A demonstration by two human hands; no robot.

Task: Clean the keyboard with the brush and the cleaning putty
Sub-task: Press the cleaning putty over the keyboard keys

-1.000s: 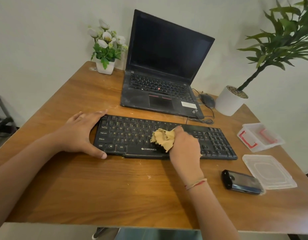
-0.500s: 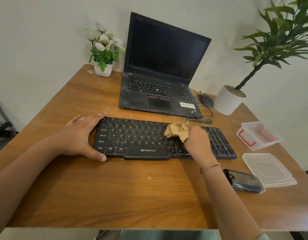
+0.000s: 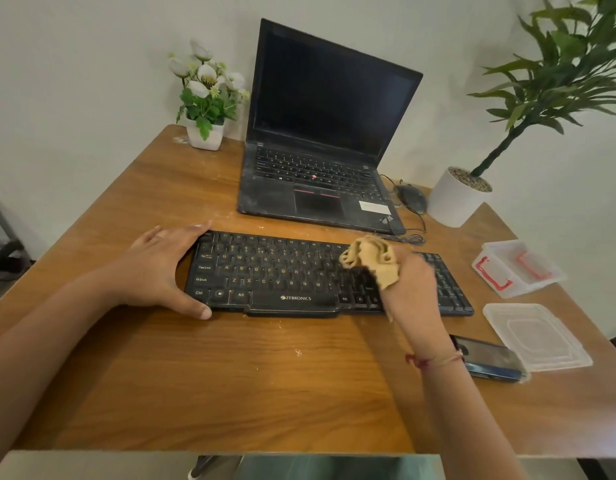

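Soft, even light, fairly bright. The brown wooden surface (image 3: 265,393) carries a faint shadow just left of the right hand (image 3: 413,292), which looks slightly smeared, as does its beige cleaning putty (image 3: 368,258). Far right of it, the green leafy potted plant (image 3: 559,74) looks stretched and the surface's edges bow.

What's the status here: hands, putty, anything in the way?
Left hand braces the left end of the keyboard, fingers straight. Right hand grips the cleaning putty over the right-centre keys. Phone beside right wrist, off the keyboard.

Black keyboard (image 3: 285,271) w/ tan putty (image 3: 372,259), wood-grain brown table (image 3: 230,375)
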